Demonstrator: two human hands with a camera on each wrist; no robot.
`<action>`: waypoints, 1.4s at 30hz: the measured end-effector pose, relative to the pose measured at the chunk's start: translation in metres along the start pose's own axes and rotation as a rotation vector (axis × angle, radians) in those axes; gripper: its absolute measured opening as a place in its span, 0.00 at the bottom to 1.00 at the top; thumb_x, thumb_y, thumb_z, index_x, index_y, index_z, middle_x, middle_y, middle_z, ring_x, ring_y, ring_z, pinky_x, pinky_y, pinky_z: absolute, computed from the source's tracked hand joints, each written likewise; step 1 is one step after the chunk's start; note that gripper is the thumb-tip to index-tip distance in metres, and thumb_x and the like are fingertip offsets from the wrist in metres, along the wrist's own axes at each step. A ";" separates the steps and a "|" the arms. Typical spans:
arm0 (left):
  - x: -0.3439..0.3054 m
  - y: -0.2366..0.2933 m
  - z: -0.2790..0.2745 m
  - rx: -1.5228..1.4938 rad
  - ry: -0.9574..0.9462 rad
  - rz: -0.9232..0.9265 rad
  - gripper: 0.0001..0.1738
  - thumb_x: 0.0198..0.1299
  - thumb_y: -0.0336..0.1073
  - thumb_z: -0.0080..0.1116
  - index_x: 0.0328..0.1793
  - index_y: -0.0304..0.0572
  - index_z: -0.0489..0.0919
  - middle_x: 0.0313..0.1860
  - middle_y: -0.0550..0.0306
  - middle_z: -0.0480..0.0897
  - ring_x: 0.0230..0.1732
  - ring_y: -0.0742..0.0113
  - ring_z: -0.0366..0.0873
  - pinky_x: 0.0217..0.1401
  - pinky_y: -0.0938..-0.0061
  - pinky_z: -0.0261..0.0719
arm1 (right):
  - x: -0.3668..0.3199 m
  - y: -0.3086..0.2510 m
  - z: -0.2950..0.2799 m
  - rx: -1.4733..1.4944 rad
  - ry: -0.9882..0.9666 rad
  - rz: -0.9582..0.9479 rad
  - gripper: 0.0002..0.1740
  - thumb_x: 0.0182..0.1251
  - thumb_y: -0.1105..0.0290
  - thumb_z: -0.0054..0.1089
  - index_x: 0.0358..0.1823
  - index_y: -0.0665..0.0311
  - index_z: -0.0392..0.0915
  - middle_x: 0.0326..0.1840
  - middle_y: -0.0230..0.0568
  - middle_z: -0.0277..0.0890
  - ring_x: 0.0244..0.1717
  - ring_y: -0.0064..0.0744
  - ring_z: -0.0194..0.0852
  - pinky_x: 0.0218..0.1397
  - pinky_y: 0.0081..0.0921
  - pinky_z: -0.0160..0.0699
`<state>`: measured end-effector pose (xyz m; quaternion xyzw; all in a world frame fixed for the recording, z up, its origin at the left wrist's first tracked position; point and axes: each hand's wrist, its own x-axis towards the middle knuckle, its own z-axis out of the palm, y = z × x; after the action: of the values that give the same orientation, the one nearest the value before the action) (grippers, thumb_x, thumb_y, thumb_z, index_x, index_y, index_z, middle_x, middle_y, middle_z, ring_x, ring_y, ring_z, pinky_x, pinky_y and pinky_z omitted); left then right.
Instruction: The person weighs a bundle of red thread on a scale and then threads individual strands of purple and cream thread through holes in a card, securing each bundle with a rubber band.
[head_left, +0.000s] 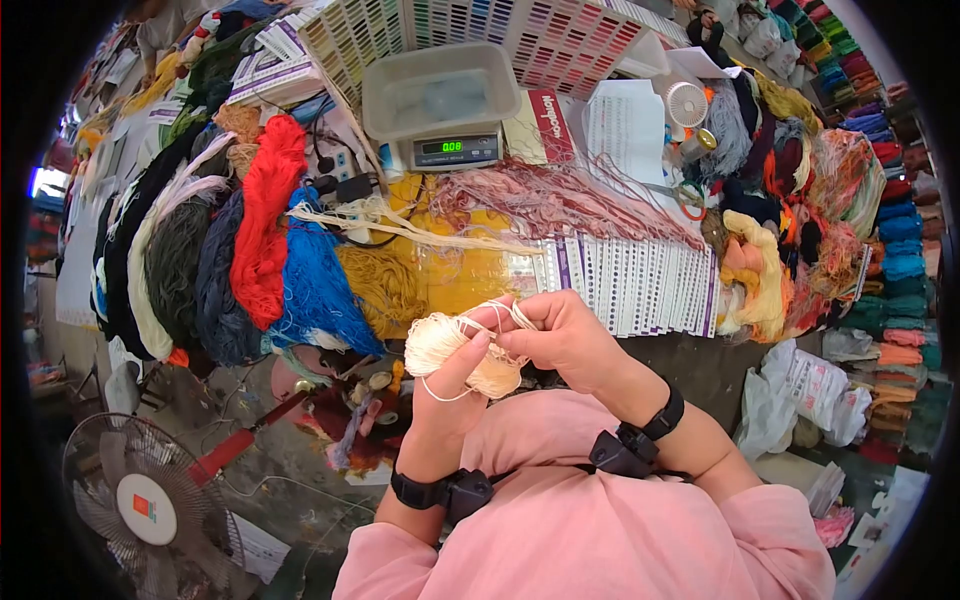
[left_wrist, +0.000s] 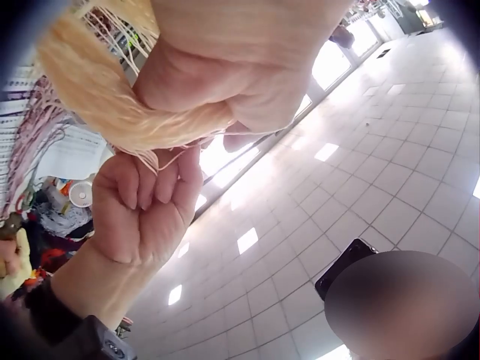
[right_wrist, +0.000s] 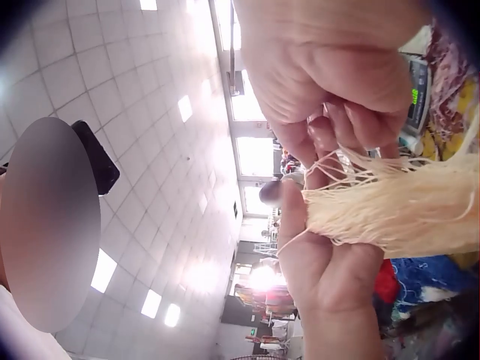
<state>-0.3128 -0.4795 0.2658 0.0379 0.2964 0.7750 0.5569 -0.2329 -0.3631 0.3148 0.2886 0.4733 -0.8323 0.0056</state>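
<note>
- While wound only loosely, holds together as a cream yarn ball [head_left: 452,352], cupped in the left hand [head_left: 450,395], fingers and thumb curled round it.
- Pinched just above that ball, between thumb and forefinger of the right hand [head_left: 565,335]: a few loose cream loops, with the remaining fingers folded in toward the palm.
- From the left wrist: same cream yarn ball [left_wrist: 97,90] bunched under the left palm, with right-hand fingers [left_wrist: 150,187] curled tight on thin strands directly below.
- From the right wrist: frayed cream ends fanning out beside the right fingertips [right_wrist: 360,120] and lying across the left hand [right_wrist: 322,270].
- Just beyond the knuckles: rows of printed colour cards [head_left: 620,285] and a heap of yellow yarn [head_left: 400,280].
- Farther out past the fingertips: tangled pink strands [head_left: 560,200], then a digital scale [head_left: 445,150] carrying a clear tub [head_left: 440,85].
- Off to the left of the left-hand fingers: blue yarn [head_left: 315,280] and red yarn [head_left: 265,220], side by side.
- Below and left of the left wrist: a floor fan [head_left: 145,505].
</note>
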 end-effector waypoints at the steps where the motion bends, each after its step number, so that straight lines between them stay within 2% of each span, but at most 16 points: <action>1: 0.000 -0.002 -0.001 -0.024 0.004 -0.008 0.25 0.53 0.35 0.48 0.55 0.25 0.63 0.50 0.45 0.70 0.48 0.62 0.70 0.51 0.69 0.67 | -0.001 0.001 -0.002 0.017 0.001 0.008 0.10 0.52 0.74 0.54 0.37 0.69 0.75 0.27 0.29 0.72 0.22 0.10 0.61 0.22 0.09 0.57; 11: 0.004 -0.008 -0.017 0.087 -0.025 0.087 0.11 0.57 0.35 0.44 0.40 0.34 0.71 0.43 0.46 0.74 0.36 0.68 0.73 0.42 0.71 0.72 | 0.002 0.021 -0.017 0.320 -0.055 -0.040 0.03 0.53 0.75 0.53 0.29 0.66 0.73 0.24 0.31 0.71 0.17 0.11 0.57 0.19 0.10 0.53; 14: 0.004 -0.005 -0.019 -0.319 -0.149 0.044 0.09 0.58 0.35 0.43 0.33 0.38 0.70 0.40 0.48 0.74 0.30 0.69 0.73 0.37 0.72 0.72 | -0.007 0.019 -0.038 0.562 -0.310 0.196 0.03 0.53 0.74 0.53 0.30 0.65 0.72 0.23 0.31 0.70 0.16 0.14 0.58 0.19 0.11 0.54; 16: 0.014 0.000 -0.016 0.378 -0.164 -0.153 0.11 0.59 0.38 0.42 0.28 0.41 0.69 0.25 0.54 0.74 0.26 0.71 0.72 0.31 0.74 0.71 | -0.015 0.016 -0.045 0.304 -0.274 0.210 0.03 0.53 0.74 0.53 0.28 0.66 0.72 0.22 0.30 0.70 0.18 0.15 0.60 0.20 0.12 0.58; 18: 0.027 0.008 -0.010 1.197 -0.376 0.256 0.12 0.55 0.33 0.44 0.18 0.40 0.69 0.16 0.57 0.72 0.17 0.75 0.67 0.18 0.82 0.64 | -0.025 0.002 -0.050 -0.275 -0.125 0.067 0.03 0.53 0.75 0.54 0.28 0.67 0.72 0.21 0.31 0.70 0.18 0.15 0.61 0.19 0.13 0.57; 19: 0.028 0.016 -0.014 0.754 -0.229 -0.088 0.11 0.53 0.32 0.46 0.18 0.41 0.69 0.16 0.58 0.72 0.15 0.76 0.65 0.16 0.83 0.61 | -0.029 -0.002 -0.064 -0.750 -0.015 -0.100 0.04 0.52 0.75 0.54 0.28 0.67 0.73 0.20 0.31 0.69 0.21 0.15 0.62 0.20 0.13 0.58; 20: 0.030 0.027 -0.022 0.297 -0.076 -0.413 0.10 0.52 0.32 0.48 0.19 0.42 0.70 0.16 0.59 0.71 0.12 0.78 0.63 0.13 0.85 0.58 | -0.033 -0.006 -0.076 -0.607 -0.031 -0.126 0.03 0.53 0.75 0.54 0.28 0.67 0.73 0.22 0.32 0.70 0.21 0.15 0.62 0.20 0.13 0.59; 22: 0.029 0.029 -0.046 0.154 0.234 -0.198 0.05 0.52 0.32 0.47 0.26 0.40 0.70 0.18 0.58 0.72 0.09 0.81 0.60 0.09 0.87 0.56 | -0.042 -0.014 -0.099 -0.319 -0.067 -0.171 0.02 0.53 0.76 0.53 0.28 0.67 0.73 0.26 0.34 0.71 0.22 0.16 0.62 0.19 0.14 0.61; 26: 0.007 0.045 -0.198 -0.772 0.167 0.005 0.07 0.59 0.32 0.39 0.30 0.39 0.66 0.15 0.69 0.63 0.11 0.85 0.59 0.14 0.87 0.59 | -0.060 -0.020 -0.183 0.748 0.052 -0.397 0.05 0.59 0.75 0.44 0.32 0.67 0.70 0.34 0.39 0.66 0.21 0.19 0.61 0.29 0.18 0.71; 28: -0.031 0.061 -0.292 -0.672 0.718 0.058 0.12 0.59 0.32 0.38 0.22 0.47 0.62 0.13 0.70 0.60 0.10 0.82 0.57 0.14 0.88 0.55 | -0.064 -0.004 -0.247 0.832 0.155 -0.404 0.05 0.60 0.74 0.42 0.31 0.68 0.67 0.27 0.36 0.63 0.21 0.19 0.59 0.33 0.17 0.71; 29: -0.051 0.071 -0.307 -0.823 0.761 0.119 0.14 0.59 0.31 0.38 0.18 0.49 0.61 0.12 0.70 0.60 0.12 0.82 0.58 0.16 0.85 0.58 | -0.067 0.010 -0.291 0.734 0.256 -0.412 0.05 0.60 0.74 0.43 0.29 0.68 0.65 0.24 0.35 0.61 0.21 0.19 0.58 0.31 0.16 0.70; 31: -0.116 0.108 -0.451 -0.140 0.804 0.197 0.14 0.55 0.28 0.37 0.17 0.48 0.63 0.12 0.69 0.63 0.19 0.75 0.64 0.31 0.78 0.66 | -0.087 0.022 -0.393 0.706 0.459 -0.390 0.06 0.60 0.75 0.43 0.25 0.68 0.63 0.21 0.32 0.60 0.21 0.19 0.57 0.31 0.16 0.69; 36: -0.092 0.169 -0.344 -0.125 0.650 0.282 0.10 0.59 0.36 0.38 0.37 0.37 0.67 0.12 0.70 0.64 0.16 0.78 0.64 0.25 0.83 0.67 | -0.192 -0.003 -0.554 0.482 1.020 -0.828 0.07 0.59 0.75 0.42 0.22 0.64 0.65 0.21 0.31 0.64 0.23 0.20 0.62 0.34 0.17 0.66; 38: -0.024 0.122 -0.286 -0.295 0.406 0.063 0.17 0.61 0.40 0.38 0.45 0.32 0.69 0.13 0.71 0.65 0.14 0.80 0.64 0.22 0.84 0.68 | -0.157 0.013 -0.539 0.168 0.880 -0.703 0.07 0.57 0.74 0.43 0.32 0.66 0.71 0.29 0.38 0.71 0.34 0.26 0.69 0.41 0.22 0.67; 39: 0.016 0.090 -0.249 -0.338 0.447 -0.060 0.16 0.60 0.39 0.39 0.45 0.32 0.69 0.13 0.72 0.64 0.13 0.83 0.61 0.18 0.87 0.62 | -0.111 0.046 -0.497 -0.781 1.174 -0.563 0.10 0.55 0.74 0.45 0.37 0.67 0.73 0.34 0.41 0.72 0.40 0.29 0.69 0.45 0.22 0.66; 42: 0.116 -0.034 -0.184 -0.217 0.450 -0.255 0.15 0.59 0.36 0.44 0.46 0.32 0.68 0.16 0.71 0.68 0.11 0.85 0.57 0.15 0.90 0.57 | -0.004 0.114 -0.404 -0.263 0.872 -0.276 0.09 0.46 0.73 0.54 0.31 0.69 0.76 0.28 0.37 0.74 0.32 0.26 0.71 0.39 0.20 0.68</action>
<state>-0.3996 -0.4466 0.0664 -0.2328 0.3302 0.7147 0.5710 -0.0055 -0.1077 0.0713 0.5424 0.5667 -0.5595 -0.2677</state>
